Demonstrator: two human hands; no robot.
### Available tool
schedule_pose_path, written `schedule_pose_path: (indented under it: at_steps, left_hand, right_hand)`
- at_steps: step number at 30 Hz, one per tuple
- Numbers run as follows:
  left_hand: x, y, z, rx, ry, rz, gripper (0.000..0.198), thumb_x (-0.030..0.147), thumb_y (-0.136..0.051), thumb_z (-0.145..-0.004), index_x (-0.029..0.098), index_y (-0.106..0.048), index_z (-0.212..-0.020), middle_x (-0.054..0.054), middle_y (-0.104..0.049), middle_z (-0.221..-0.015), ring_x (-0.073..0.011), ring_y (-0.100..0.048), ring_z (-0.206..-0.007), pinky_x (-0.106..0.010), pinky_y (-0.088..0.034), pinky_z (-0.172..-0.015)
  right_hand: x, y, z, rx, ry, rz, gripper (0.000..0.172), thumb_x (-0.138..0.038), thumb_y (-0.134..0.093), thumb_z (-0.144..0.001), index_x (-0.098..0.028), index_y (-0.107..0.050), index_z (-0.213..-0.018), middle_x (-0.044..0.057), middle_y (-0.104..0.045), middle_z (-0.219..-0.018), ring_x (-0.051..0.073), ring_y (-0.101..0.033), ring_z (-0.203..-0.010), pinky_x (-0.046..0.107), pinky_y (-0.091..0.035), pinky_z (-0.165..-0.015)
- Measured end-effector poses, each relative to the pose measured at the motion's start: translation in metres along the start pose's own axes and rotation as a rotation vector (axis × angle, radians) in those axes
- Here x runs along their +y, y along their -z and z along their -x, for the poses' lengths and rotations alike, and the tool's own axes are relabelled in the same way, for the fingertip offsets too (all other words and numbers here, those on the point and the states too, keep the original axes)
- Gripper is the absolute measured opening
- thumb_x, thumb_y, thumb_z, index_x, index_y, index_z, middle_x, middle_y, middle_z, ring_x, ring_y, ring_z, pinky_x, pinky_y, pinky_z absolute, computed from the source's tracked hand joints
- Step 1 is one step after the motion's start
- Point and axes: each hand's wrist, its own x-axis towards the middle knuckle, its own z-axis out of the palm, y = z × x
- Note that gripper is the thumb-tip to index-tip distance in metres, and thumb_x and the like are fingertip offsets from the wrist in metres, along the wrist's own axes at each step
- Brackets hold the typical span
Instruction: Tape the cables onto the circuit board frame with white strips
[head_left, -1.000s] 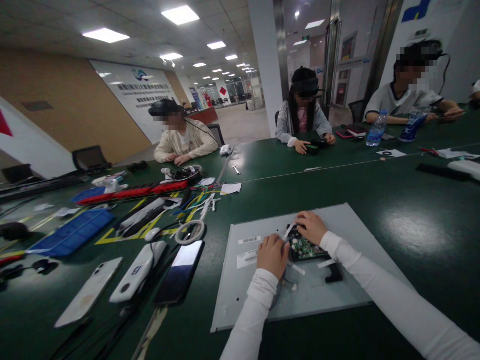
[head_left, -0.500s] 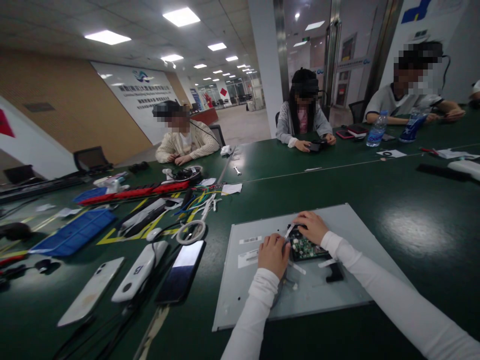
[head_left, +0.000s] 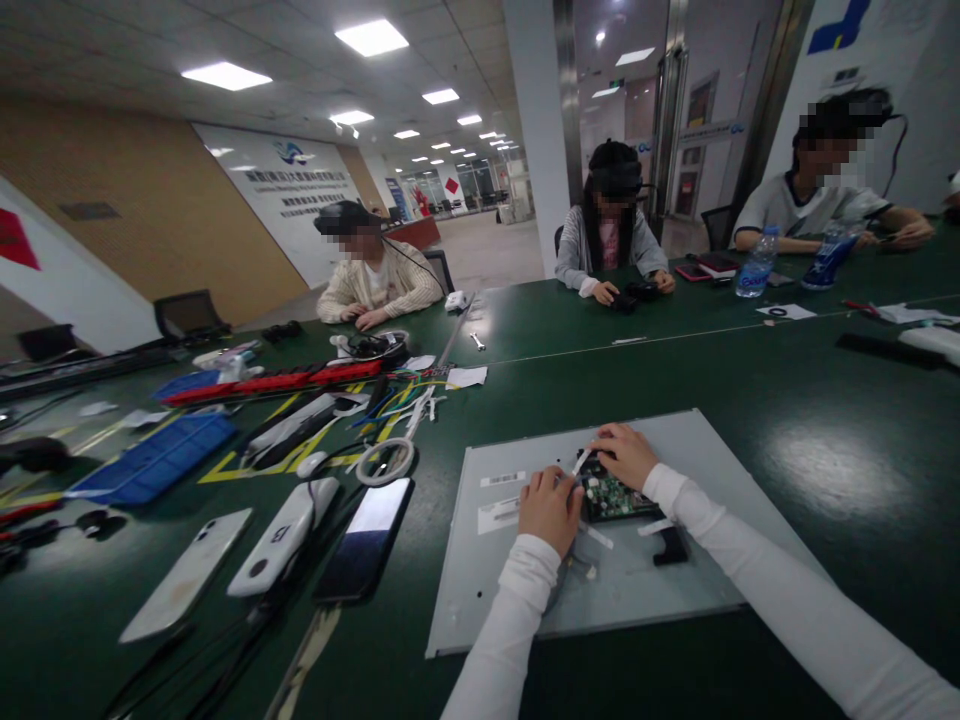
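A grey metal panel (head_left: 697, 590) lies flat on the green table (head_left: 810, 390) in front of me. A small green circuit board (head_left: 611, 497) sits on the panel. My left hand (head_left: 550, 509) rests curled at the board's left edge, fingers closed against it. My right hand (head_left: 626, 452) lies over the board's far edge, fingers bent down onto it by a white strip (head_left: 579, 461). A small black part (head_left: 670, 546) lies on the panel to the right of the board.
Left of the panel lie a black phone (head_left: 365, 540), a white device (head_left: 281, 535), a white phone (head_left: 187, 574), a tape roll (head_left: 384, 462), cables and a blue tray (head_left: 154, 458). Three other people sit at the table's far side, with bottles (head_left: 754, 263) nearby.
Hands hold nearly the same place on the board; the view has shifted slightly.
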Motion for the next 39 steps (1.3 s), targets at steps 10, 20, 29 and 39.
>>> schedule_pose_path:
  at_steps: [10, 20, 29, 39]
  left_hand:
    - [-0.0011, -0.0013, 0.0009, -0.006, 0.0, -0.006, 0.025, 0.035, -0.037, -0.082, 0.025, -0.055, -0.095, -0.003, -0.046, -0.105, -0.0192, -0.039, -0.099, -0.033, -0.035, -0.082]
    - [-0.0036, -0.0035, -0.0004, -0.025, -0.012, -0.009, 0.024, 0.034, -0.038, -0.081, 0.024, -0.053, -0.096, -0.003, -0.046, -0.104, -0.0189, -0.039, -0.098, -0.032, -0.035, -0.081]
    - [-0.005, -0.0047, 0.0, -0.014, -0.004, 0.006, 0.022, 0.031, -0.038, -0.081, 0.023, -0.056, -0.091, -0.003, -0.047, -0.103, -0.019, -0.04, -0.098, -0.033, -0.036, -0.08]
    - [-0.0097, -0.0061, -0.0013, 0.013, -0.03, 0.046, 0.024, 0.029, -0.038, -0.082, 0.021, -0.055, -0.096, -0.005, -0.05, -0.102, -0.0187, -0.042, -0.097, -0.034, -0.037, -0.083]
  right_hand:
    - [0.0003, 0.0003, -0.001, 0.016, -0.012, 0.003, 0.028, -0.025, -0.047, -0.074, -0.021, -0.058, -0.099, 0.004, -0.05, -0.106, 0.018, -0.04, -0.101, 0.029, -0.029, -0.085]
    - [0.0026, -0.0014, -0.0013, 0.03, -0.009, 0.002, 0.033, -0.026, -0.048, -0.073, -0.02, -0.053, -0.105, 0.004, -0.051, -0.105, 0.018, -0.04, -0.1, 0.029, -0.03, -0.086]
    - [0.0025, -0.0013, -0.0006, 0.034, 0.006, -0.012, 0.026, -0.026, -0.049, -0.073, -0.022, -0.059, -0.096, 0.004, -0.051, -0.103, 0.018, -0.041, -0.099, 0.03, -0.03, -0.085]
    - [0.0048, -0.0046, -0.0011, 0.063, 0.009, -0.058, 0.027, -0.025, -0.05, -0.072, -0.022, -0.058, -0.098, 0.004, -0.052, -0.103, 0.019, -0.042, -0.099, 0.031, -0.032, -0.084]
